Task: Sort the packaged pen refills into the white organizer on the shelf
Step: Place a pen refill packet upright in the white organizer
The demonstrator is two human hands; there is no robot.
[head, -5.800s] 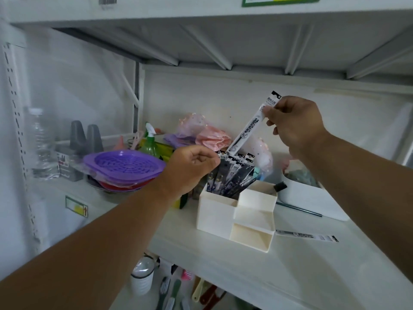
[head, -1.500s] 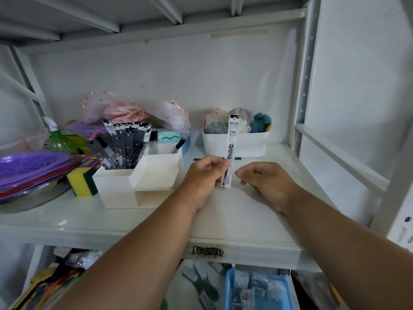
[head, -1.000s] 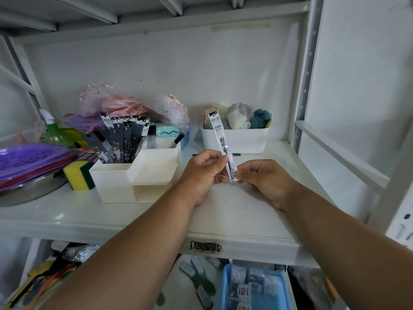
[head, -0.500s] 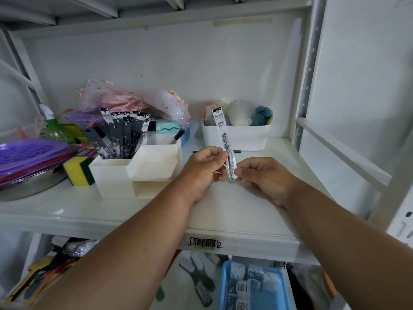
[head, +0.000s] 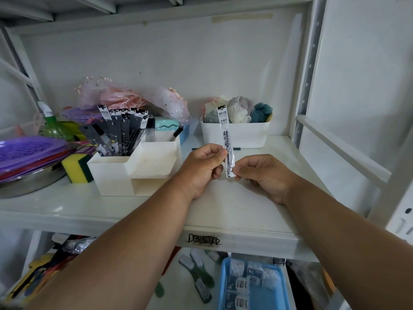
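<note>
Shop stockroom, metal shelving (head: 156, 217), packaged goods (head: 248, 285)

One packaged refill (head: 226, 135) in my two hands, one white organizer (head: 134, 168), one white bin (head: 243, 136), one sponge (head: 77, 168), refills in organizer too crowded to count

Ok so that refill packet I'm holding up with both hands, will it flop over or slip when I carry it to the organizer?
The refill packet stands nearly upright though pinched only low down by the left hand and right hand, so it is probably fairly stiff. Its glossy clear sleeve may be slippery. Being so thin, it likely weighs little and should slot into the white organizer easily.
</note>
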